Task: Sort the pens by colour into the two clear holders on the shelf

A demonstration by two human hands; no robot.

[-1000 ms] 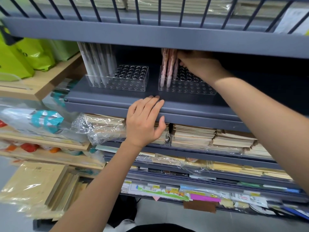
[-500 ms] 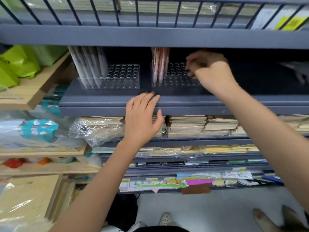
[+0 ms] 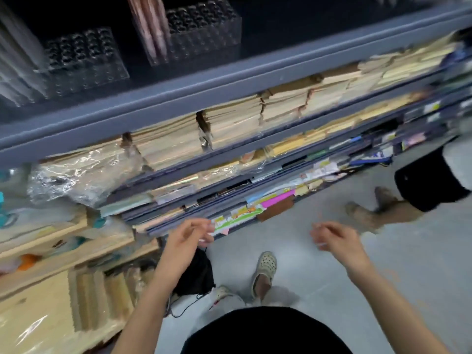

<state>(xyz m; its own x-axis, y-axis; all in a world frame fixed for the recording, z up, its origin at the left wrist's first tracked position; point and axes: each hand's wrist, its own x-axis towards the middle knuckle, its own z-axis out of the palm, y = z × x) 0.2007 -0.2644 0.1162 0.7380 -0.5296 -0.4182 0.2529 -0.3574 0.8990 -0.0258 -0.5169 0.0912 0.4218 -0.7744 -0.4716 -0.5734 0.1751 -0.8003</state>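
Note:
Two clear holders stand on the grey shelf [image 3: 178,95] at the top of the blurred, tilted head view. The left holder [image 3: 84,62] has white pens [image 3: 15,60] at its left end. The right holder [image 3: 204,31] has pink pens [image 3: 150,24] at its left end. Both my hands hang low, far below the shelf, over the floor. My left hand [image 3: 189,238] has loosely curled fingers and holds nothing. My right hand [image 3: 337,238] is also loosely open and holds nothing.
Stacks of paper and wrapped notebooks [image 3: 229,123] fill the lower shelves. A wooden rack [image 3: 51,251] with packets stands at the left. A black bag [image 3: 196,274] lies on the floor by my feet. Another person's legs [image 3: 398,200] stand at the right.
Both hands have dropped from the shelf to waist height. The right hand has left the pink-pen holder. The view has swung downward and tilted.

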